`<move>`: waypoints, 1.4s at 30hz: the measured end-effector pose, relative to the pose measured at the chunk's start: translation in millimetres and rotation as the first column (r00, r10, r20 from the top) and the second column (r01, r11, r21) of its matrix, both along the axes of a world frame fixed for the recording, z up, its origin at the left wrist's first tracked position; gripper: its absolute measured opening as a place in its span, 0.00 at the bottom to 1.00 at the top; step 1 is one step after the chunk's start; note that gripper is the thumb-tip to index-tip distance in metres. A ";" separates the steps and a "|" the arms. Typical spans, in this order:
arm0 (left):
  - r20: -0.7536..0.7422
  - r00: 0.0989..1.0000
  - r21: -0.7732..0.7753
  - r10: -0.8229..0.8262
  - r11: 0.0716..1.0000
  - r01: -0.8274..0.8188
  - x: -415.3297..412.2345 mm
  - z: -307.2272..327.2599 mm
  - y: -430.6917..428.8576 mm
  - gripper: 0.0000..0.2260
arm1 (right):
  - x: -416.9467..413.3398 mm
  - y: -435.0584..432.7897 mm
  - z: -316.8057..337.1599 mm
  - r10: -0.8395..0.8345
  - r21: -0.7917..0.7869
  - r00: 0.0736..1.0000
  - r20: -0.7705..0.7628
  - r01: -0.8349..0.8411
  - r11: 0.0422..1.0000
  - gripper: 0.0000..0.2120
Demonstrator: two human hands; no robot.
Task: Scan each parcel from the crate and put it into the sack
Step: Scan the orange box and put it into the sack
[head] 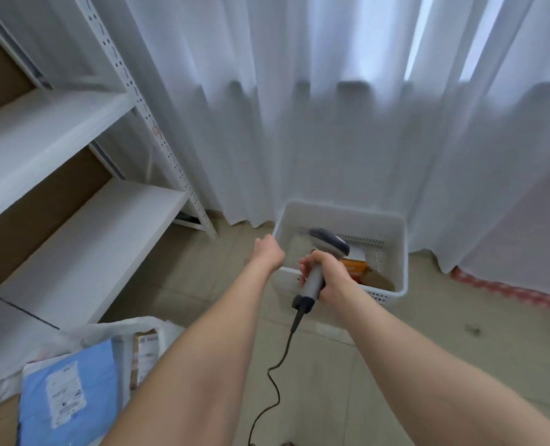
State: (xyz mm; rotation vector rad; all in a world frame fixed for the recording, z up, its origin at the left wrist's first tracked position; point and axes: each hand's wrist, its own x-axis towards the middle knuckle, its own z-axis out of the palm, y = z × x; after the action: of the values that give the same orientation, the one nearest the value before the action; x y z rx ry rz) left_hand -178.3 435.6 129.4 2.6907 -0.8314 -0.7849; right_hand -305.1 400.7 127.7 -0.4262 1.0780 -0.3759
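Scanner gripped in right hand near crate

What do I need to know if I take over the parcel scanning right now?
Left hand: at the crate's near left corner, fingers curled; I cannot tell if it holds anything.
Right hand: grips the scanner, aimed into the crate.
In the crate: an orange parcel and a brown parcel.
Done: the sack holds a blue parcel and a labelled box.
Left: scan the crate's parcels and put them into the sack.
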 end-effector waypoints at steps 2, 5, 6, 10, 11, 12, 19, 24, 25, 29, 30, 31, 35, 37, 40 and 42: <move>-0.007 1.000 0.008 -0.024 1.000 0.025 -8.8 -8.4 -28.2 0.19 | -10.2 -27.5 -8.0 -0.023 0.019 1.000 -0.005 0.023 1.000 0.05; -0.018 0.998 0.042 -0.062 0.997 0.062 -12.6 -28.6 -67.4 0.18 | -17.9 -70.7 -23.4 -0.046 0.045 0.998 -0.039 0.048 0.998 0.04; -0.021 0.997 0.059 -0.073 0.995 0.075 -10.8 -36.1 -81.0 0.18 | -17.6 -85.8 -28.3 -0.052 0.051 0.998 -0.047 0.055 0.997 0.03; -0.064 0.992 0.095 -0.105 0.989 0.111 5.2 -66.8 -138.0 0.19 | -7.1 -145.8 -51.5 -0.084 0.081 0.993 -0.078 0.090 0.993 0.02; -0.073 0.992 0.095 -0.106 0.989 0.113 11.9 -74.5 -154.8 0.19 | -1.8 -162.4 -57.2 -0.088 0.088 0.993 -0.073 0.094 0.992 0.02; -0.076 0.991 0.100 -0.111 0.988 0.119 18.2 -82.2 -170.5 0.19 | 3.2 -177.9 -63.1 -0.099 0.100 0.993 -0.071 0.106 0.989 0.02; -0.132 0.983 0.162 -0.129 0.975 0.150 36.7 -134.6 -267.0 0.20 | 22.6 -281.7 -111.7 -0.189 0.172 0.971 -0.147 0.213 0.962 0.03; -0.171 0.977 0.193 -0.124 0.969 0.157 44.2 -190.6 -330.8 0.19 | 34.4 -350.8 -171.3 -0.160 0.222 0.970 -0.185 0.200 0.954 0.04; -0.176 0.978 0.195 -0.116 0.969 0.150 46.3 -205.4 -342.9 0.19 | 36.1 -363.7 -186.5 -0.154 0.222 0.969 -0.192 0.196 0.955 0.04; -0.216 0.971 0.215 -0.099 0.966 0.146 50.8 -274.5 -380.5 0.19 | 37.9 -405.1 -254.2 -0.135 0.220 0.960 -0.244 0.191 0.957 0.04; -0.231 0.969 0.225 -0.091 0.963 0.145 51.4 -292.7 -386.2 0.19 | 37.5 -413.4 -273.1 -0.125 0.220 0.959 -0.256 0.184 0.958 0.05; -0.246 0.966 0.239 -0.086 0.960 0.146 52.3 -311.9 -390.8 0.19 | 37.1 -421.1 -292.9 -0.119 0.222 0.956 -0.267 0.181 0.958 0.06; -0.307 0.950 0.285 -0.050 0.948 0.143 57.5 -395.5 -400.5 0.21 | 37.3 -442.4 -376.3 -0.058 0.264 0.939 -0.338 0.154 0.952 0.09; -0.334 0.943 0.307 -0.004 0.945 0.113 60.2 -438.7 -402.5 0.20 | 38.7 -449.6 -420.0 -0.043 0.268 0.928 -0.370 0.152 0.951 0.10; -0.369 0.920 0.338 0.128 0.941 0.005 65.2 -501.9 -403.6 0.18 | 42.9 -458.1 -486.6 0.000 0.244 0.901 -0.433 0.117 0.963 0.16; -0.380 0.897 0.366 0.228 0.927 -0.080 71.1 -542.6 -402.9 0.19 | 44.4 -463.0 -531.3 0.036 0.228 0.874 -0.485 0.087 0.970 0.18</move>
State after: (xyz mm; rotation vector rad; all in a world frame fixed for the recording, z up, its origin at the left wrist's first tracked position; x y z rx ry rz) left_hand -107.2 32.7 -413.2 2.6601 -0.3956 -1.5147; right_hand -260.7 -62.3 -403.6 -0.2911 1.6061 -0.1533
